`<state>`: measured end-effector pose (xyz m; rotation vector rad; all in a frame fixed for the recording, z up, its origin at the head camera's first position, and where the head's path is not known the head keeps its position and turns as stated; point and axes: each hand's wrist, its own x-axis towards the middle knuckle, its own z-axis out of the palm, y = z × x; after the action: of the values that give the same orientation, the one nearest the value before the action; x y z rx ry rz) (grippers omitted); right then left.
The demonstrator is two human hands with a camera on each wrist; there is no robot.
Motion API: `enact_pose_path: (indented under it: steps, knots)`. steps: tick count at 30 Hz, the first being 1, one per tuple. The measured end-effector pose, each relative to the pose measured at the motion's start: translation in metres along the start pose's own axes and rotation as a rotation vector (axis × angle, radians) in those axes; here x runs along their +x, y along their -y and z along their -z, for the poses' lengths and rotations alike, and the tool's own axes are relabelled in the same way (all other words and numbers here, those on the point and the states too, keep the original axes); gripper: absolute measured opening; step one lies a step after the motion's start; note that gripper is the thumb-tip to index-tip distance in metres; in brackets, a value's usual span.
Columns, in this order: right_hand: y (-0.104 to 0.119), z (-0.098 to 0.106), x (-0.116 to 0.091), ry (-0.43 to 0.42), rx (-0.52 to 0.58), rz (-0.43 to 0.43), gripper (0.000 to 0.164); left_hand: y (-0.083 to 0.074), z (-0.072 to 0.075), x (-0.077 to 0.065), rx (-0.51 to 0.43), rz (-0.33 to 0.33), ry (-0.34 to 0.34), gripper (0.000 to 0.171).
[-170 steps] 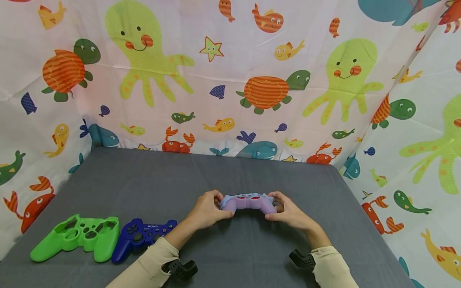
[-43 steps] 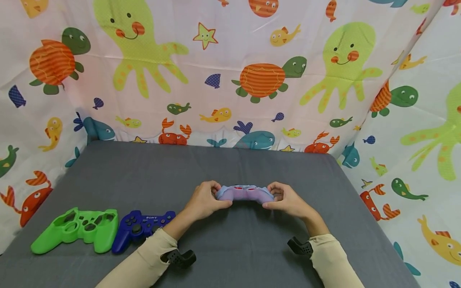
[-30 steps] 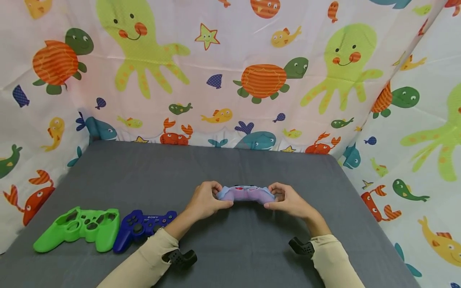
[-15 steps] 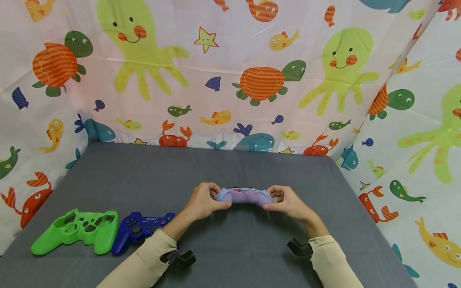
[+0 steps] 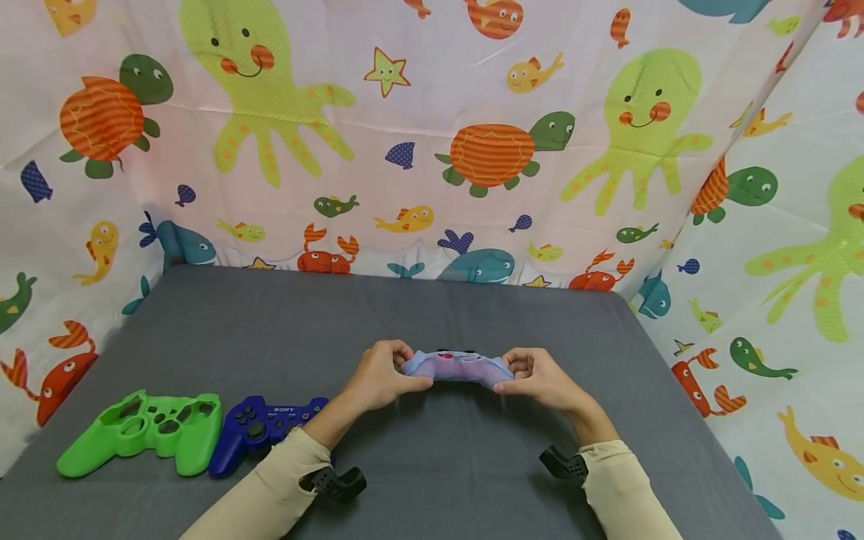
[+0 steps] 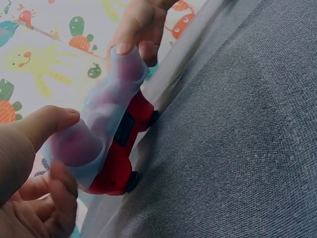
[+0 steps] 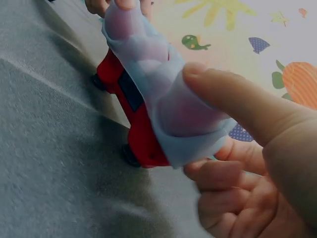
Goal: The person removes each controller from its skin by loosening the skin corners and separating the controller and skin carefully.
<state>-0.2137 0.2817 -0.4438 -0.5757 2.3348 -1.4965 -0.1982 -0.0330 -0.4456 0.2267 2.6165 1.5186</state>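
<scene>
A red game controller (image 6: pixel 111 171) with black thumbsticks sits partly inside a translucent pale blue and lilac silicone cover (image 5: pixel 462 369). Red body and sticks stick out of the cover on the side near the cloth. At the cover's left end, my left hand (image 5: pixel 381 379) pinches it between thumb and fingers. My right hand (image 5: pixel 543 384) holds the other end the same way, thumb on the cover (image 7: pixel 193 111) and fingers curled beneath. From the head, only small red patches show through the cover's openings.
On the grey cloth-covered table (image 5: pixel 445 472), a green controller cover (image 5: pixel 151 431) lies at the left. Beside it is a dark blue Sony controller (image 5: pixel 253 431), partly behind my left forearm. A patterned sea-animal curtain (image 5: pixel 398 112) hangs behind and at both sides.
Compared with the oldest frame, the controller and cover have tilted, so less red shows from the head. Both hands keep their grip. Over the last second almost nothing has moved.
</scene>
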Motion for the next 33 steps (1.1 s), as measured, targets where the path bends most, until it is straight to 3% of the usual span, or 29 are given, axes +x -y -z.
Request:
enact_pose_path:
  steps: [7,11,16,23,33]
  knots:
    - [0.0024,0.0008,-0.0002,0.056,-0.010,-0.044,0.042,0.0028,0.0017,-0.0001,0.022,-0.047,0.044,0.043]
    - [0.0042,0.0010,-0.0005,0.079,-0.019,-0.055,0.057,0.0009,0.0053,-0.0020,-0.016,-0.025,0.105,0.046]
    - [0.0048,0.0022,-0.0014,0.103,-0.059,-0.036,0.057,-0.0019,0.0087,-0.0038,-0.079,0.019,0.168,0.049]
    - [0.0071,0.0018,-0.0010,0.103,-0.057,0.018,0.053,-0.0013,0.0066,-0.0026,-0.115,0.037,0.108,0.041]
    - [0.0066,-0.0005,0.0005,0.061,-0.066,0.048,0.050,-0.0002,0.0062,-0.0022,-0.080,0.029,0.093,0.038]
